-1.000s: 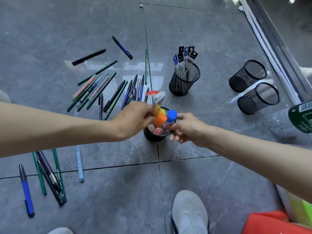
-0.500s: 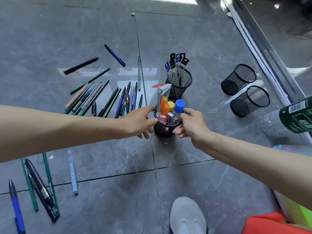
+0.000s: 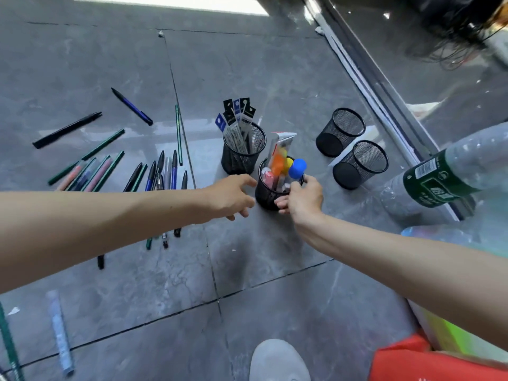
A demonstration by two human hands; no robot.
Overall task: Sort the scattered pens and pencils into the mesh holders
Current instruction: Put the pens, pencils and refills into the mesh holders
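— Where's the right hand (image 3: 305, 199)?
— Curled round the wall of the black wire-mesh holder (image 3: 268, 198), thumb at the rim. Rounded blue, yellow and orange caps (image 3: 297, 168) poke out of it.
— And the left hand (image 3: 233, 196)?
— Fingers loosely spread, holding nothing, just beside that cylinder. I can't tell if it touches.
— The pens and pencils (image 3: 154, 174)?
— Slim sticks fanned across the glossy grey tile floor (image 3: 275, 270), toward its left edge. Behind, a second mesh holder (image 3: 242, 158) bristles with flat packets (image 3: 236, 116).
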